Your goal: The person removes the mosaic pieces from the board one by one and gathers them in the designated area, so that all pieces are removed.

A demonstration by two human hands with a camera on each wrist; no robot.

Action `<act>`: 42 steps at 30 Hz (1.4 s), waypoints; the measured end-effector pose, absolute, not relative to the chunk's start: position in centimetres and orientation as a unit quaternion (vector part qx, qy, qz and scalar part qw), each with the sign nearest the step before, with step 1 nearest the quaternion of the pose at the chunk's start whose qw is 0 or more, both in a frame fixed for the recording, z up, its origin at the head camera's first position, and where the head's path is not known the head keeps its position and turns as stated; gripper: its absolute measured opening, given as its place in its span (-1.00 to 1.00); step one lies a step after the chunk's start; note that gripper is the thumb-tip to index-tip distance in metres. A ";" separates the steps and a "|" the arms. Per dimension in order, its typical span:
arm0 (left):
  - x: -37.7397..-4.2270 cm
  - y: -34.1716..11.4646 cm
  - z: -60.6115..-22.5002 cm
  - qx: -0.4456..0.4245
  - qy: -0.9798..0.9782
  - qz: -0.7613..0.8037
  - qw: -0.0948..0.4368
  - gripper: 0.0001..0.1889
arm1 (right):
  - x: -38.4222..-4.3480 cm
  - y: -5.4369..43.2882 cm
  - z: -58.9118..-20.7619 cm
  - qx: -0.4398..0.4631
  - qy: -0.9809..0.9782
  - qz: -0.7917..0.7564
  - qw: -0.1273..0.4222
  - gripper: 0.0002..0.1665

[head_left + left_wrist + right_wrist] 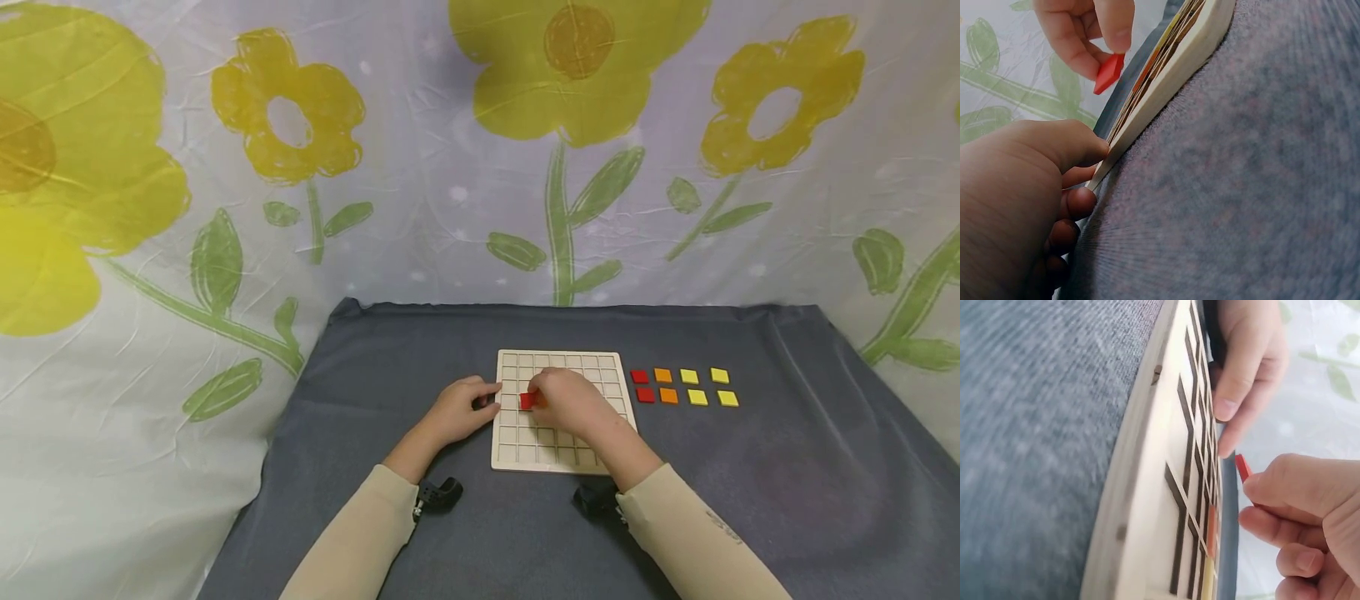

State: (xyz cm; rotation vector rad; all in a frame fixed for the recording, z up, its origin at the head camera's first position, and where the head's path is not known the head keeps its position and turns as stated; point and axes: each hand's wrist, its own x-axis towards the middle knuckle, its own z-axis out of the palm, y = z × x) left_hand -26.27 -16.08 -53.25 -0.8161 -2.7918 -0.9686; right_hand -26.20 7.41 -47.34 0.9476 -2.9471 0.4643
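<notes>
A pale wooden grid board (517, 454) lies on the cloth, with rows of square cells. Over its middle, my right hand (573, 404) pinches a small red square tile (527, 402) between thumb and fingertip. In the right wrist view the red tile (1243, 467) is tilted and raised above the cells. An orange tile (1212, 530) and a yellow tile (1208, 578) sit in cells below that hand. At the board's left edge, my left hand (461, 408) holds the rim with thumb and index finger. Its other fingers (1063, 236) are curled beside the edge.
Right of the board lie two red tiles (639, 376), two orange tiles (663, 375) and several yellow tiles (689, 377) in two rows. A dark grey cloth (810, 467) covers the table. Behind it hangs a flower-printed curtain (420, 208).
</notes>
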 end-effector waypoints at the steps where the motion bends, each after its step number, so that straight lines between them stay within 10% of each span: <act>1: -26.3 -16.1 -53.3 -0.266 -0.910 -0.315 0.038 -0.60 | -26.1 7.6 -47.2 0.303 -0.941 0.151 0.003 -0.75; 42: -26.4 -16.0 -53.7 -0.253 -0.912 -0.322 0.025 -0.58 | -25.5 18.1 -44.2 0.199 -0.921 0.331 -0.058 -0.70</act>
